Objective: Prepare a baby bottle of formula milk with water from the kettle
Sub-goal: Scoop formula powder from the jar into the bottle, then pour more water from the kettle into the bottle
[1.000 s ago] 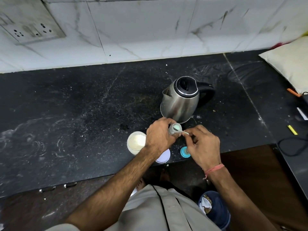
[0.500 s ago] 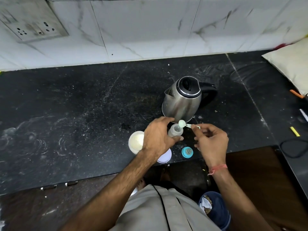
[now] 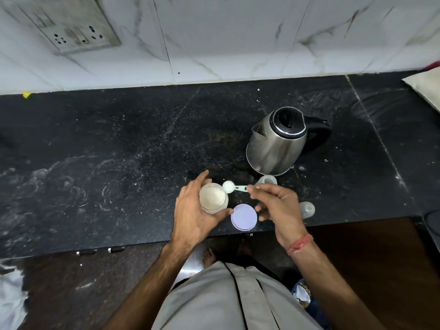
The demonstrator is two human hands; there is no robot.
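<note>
Left hand (image 3: 194, 215) wrapped round the open powder jar (image 3: 212, 197) at centre frame to steady it, right hand (image 3: 276, 206) pinching the scoop (image 3: 234, 187) just over its rim, presumably to dip; bottle (image 3: 267, 180) waiting below the kettle (image 3: 277, 142), lid (image 3: 244, 217) parked on the desk (image 3: 119, 151).

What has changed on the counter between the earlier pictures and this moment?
The left hand let go of the bottle and now grips the formula jar. The right hand carried the scoop from the bottle to the jar's rim. Kettle, lid and teat stayed put.
</note>
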